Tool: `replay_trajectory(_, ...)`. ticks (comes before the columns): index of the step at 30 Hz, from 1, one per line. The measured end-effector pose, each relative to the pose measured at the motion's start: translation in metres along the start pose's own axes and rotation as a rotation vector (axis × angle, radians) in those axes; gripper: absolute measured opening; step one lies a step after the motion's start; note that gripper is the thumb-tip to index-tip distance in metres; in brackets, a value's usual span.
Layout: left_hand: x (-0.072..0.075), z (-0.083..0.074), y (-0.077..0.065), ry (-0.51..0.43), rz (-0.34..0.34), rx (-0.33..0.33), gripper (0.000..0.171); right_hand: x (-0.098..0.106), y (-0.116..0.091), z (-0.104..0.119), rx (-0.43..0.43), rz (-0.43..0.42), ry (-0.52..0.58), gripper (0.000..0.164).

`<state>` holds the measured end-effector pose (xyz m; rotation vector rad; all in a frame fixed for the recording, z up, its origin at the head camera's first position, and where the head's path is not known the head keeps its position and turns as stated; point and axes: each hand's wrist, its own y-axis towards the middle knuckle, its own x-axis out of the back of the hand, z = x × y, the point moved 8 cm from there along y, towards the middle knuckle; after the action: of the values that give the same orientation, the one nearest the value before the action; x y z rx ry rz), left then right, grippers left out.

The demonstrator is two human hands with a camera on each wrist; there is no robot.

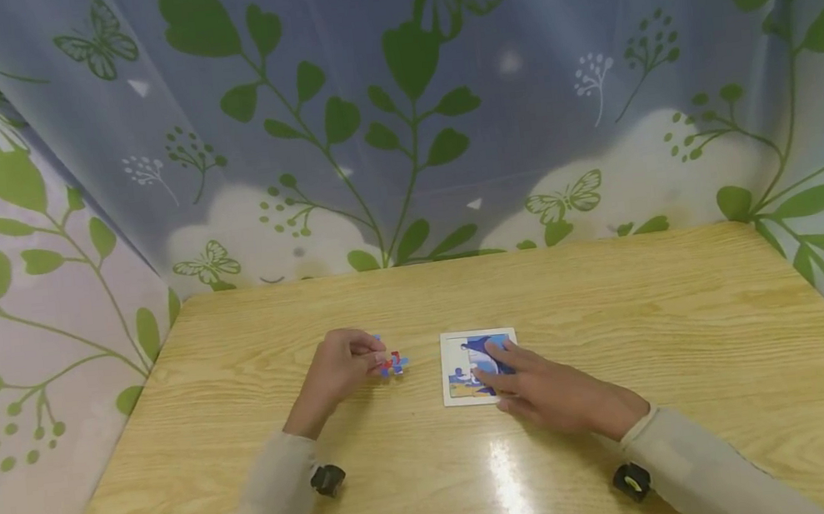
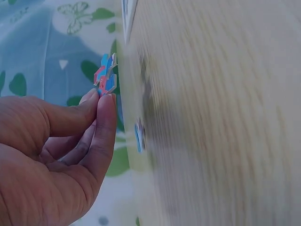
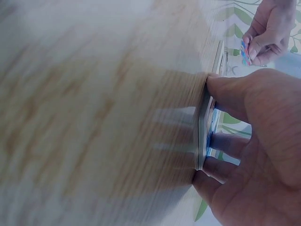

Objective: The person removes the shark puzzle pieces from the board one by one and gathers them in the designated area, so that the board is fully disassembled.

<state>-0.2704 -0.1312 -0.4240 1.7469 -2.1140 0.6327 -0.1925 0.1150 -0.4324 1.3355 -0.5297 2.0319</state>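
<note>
My left hand pinches a small blue and red jigsaw puzzle piece between thumb and fingertips, just above the table. Whether it is one piece or two together I cannot tell. Another thin blue piece lies on the table below that hand. To the right is a white-framed puzzle board, partly filled with a blue, white and yellow picture; its left side shows a pale bare strip. My right hand rests on the board with spread fingers, covering its right part. In the right wrist view the thumb touches the board's edge.
The wooden table reaches back to a hanging cloth printed with leaves and butterflies. A similar cloth hangs at the left. Each wrist carries a small black device, one by the left sleeve.
</note>
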Motion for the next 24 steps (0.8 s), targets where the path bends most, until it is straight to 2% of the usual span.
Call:
replay_trajectory(7, 0.014, 0.016, -0.002, 0.056, 0.01, 0.003, 0.004, 0.0, 0.0, 0.0, 0.004, -0.004, 0.001, 0.045)
replay_trajectory(11, 0.019, 0.025, -0.001, 0.064, 0.002, 0.03, 0.004, 0.0, 0.0, 0.0, 0.001, -0.002, 0.004, 0.045)
replay_trajectory(15, 0.023, 0.032, 0.0, 0.124, -0.015, 0.063, 0.005, 0.0, -0.001, 0.0, -0.013, 0.012, 0.024, 0.046)
replay_trajectory(20, 0.027, 0.032, 0.005, 0.244, -0.062, 0.046, 0.003, -0.001, 0.0, 0.0, -0.023, 0.02, 0.036, 0.047)
replay_trajectory(24, 0.027, 0.029, 0.008, 0.286, -0.091, 0.024, 0.003, -0.001, 0.0, 0.0, -0.013, 0.012, 0.03, 0.046)
